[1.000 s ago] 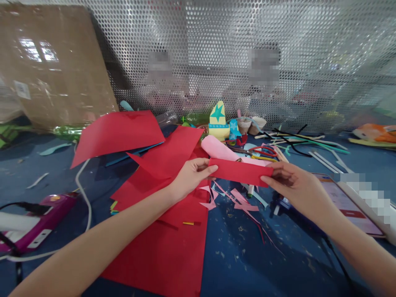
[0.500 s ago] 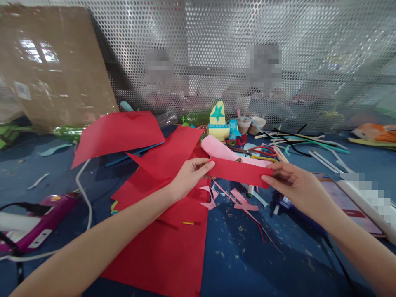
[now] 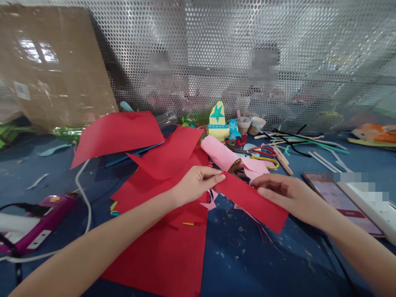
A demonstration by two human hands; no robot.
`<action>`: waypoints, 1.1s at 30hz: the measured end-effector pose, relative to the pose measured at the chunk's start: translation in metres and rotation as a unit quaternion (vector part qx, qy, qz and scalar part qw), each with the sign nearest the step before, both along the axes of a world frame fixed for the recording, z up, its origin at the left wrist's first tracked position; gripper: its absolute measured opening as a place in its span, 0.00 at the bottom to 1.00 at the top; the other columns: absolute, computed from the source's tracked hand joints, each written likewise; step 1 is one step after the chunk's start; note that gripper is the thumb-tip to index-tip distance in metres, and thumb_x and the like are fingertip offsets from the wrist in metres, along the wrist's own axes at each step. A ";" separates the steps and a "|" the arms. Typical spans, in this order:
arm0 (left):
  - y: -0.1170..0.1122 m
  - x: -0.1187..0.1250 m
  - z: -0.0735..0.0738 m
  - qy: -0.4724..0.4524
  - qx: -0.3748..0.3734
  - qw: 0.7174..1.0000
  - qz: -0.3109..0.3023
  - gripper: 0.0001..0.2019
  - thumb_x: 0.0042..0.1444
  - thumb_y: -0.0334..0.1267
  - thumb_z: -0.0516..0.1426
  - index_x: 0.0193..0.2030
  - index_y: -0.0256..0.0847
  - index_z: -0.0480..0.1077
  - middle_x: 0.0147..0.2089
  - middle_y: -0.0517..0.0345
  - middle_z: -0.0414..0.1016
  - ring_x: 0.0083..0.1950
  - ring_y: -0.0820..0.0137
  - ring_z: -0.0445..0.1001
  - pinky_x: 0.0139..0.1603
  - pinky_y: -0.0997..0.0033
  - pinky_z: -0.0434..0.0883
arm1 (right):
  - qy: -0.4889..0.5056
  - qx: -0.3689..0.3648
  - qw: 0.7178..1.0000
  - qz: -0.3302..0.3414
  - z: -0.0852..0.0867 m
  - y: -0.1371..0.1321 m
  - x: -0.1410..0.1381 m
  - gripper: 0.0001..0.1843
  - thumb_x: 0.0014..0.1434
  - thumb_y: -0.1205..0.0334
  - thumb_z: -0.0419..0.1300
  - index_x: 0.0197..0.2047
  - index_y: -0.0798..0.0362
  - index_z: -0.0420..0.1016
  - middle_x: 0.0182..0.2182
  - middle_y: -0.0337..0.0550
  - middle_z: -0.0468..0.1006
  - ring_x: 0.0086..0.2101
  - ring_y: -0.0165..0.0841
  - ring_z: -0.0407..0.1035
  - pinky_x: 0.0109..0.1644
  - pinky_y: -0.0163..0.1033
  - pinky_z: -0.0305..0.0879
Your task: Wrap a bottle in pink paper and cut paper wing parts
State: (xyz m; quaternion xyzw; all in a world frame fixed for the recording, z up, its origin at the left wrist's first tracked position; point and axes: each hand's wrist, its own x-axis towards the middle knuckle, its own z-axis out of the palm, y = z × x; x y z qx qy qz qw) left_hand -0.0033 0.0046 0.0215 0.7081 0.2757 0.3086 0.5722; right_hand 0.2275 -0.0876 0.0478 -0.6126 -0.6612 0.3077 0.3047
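My left hand [image 3: 198,183] pinches the near-left end of a red paper strip [image 3: 252,201]. The strip slants down to the right over the blue table [image 3: 241,255]. My right hand [image 3: 286,194] rests on the strip's upper edge, fingers closed on it with the thumb under the paper. Just behind the hands lies a pink paper roll [image 3: 218,152]. Large red paper sheets [image 3: 167,247] lie under my left forearm.
A phone [image 3: 343,204] lies at the right, a purple glue gun [image 3: 37,222] with a white cable at the left. Pipe cleaners and sticks [image 3: 297,144], a star-marked foam piece [image 3: 218,121] and pink scraps litter the table. Cardboard [image 3: 52,66] leans on the perforated metal screen.
The strip has swung from level to slanting down to the right and dropped toward the table. My right hand slid inward along it; the left hand moved slightly right and lower.
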 end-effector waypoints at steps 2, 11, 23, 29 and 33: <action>-0.005 0.002 0.001 0.011 -0.029 0.999 -0.031 0.14 0.55 0.46 0.59 0.28 0.39 0.75 0.25 0.61 0.74 0.27 0.72 0.72 0.29 0.74 0.68 | 0.000 -0.024 0.999 0.025 -0.001 -0.004 -0.006 0.18 0.56 0.44 0.59 0.38 0.49 0.78 0.34 0.44 0.83 0.33 0.38 0.76 0.36 0.39 0.72; -0.013 0.004 0.001 0.074 -0.080 0.993 -0.038 0.13 0.57 0.48 0.58 0.31 0.39 0.70 0.16 0.65 0.68 0.18 0.77 0.67 0.20 0.80 0.63 | -0.016 -0.062 0.997 0.051 -0.012 -0.009 -0.015 0.13 0.59 0.49 0.56 0.36 0.49 0.74 0.27 0.38 0.79 0.29 0.35 0.74 0.32 0.38 0.68; -0.005 0.005 -0.007 0.062 -0.076 0.995 -0.035 0.14 0.50 0.47 0.61 0.36 0.38 0.71 0.27 0.62 0.72 0.25 0.76 0.67 0.25 0.77 0.62 | -0.047 -0.096 0.991 0.076 -0.010 -0.006 -0.013 0.14 0.60 0.50 0.53 0.37 0.50 0.73 0.28 0.39 0.78 0.28 0.33 0.70 0.31 0.37 0.63; -0.002 0.004 -0.008 0.078 -0.053 0.995 -0.034 0.10 0.50 0.43 0.62 0.32 0.38 0.70 0.24 0.64 0.69 0.26 0.76 0.65 0.27 0.77 0.61 | -0.063 -0.095 0.989 0.094 -0.009 -0.004 -0.008 0.11 0.61 0.54 0.54 0.37 0.50 0.73 0.31 0.39 0.79 0.31 0.34 0.72 0.34 0.37 0.64; -0.002 0.002 -0.009 0.087 -0.059 0.991 -0.080 0.11 0.51 0.44 0.61 0.31 0.37 0.72 0.24 0.63 0.69 0.25 0.76 0.65 0.27 0.76 0.61 | -0.081 -0.103 0.986 0.104 -0.011 -0.005 -0.009 0.11 0.61 0.55 0.54 0.37 0.50 0.74 0.28 0.38 0.78 0.28 0.32 0.70 0.30 0.36 0.61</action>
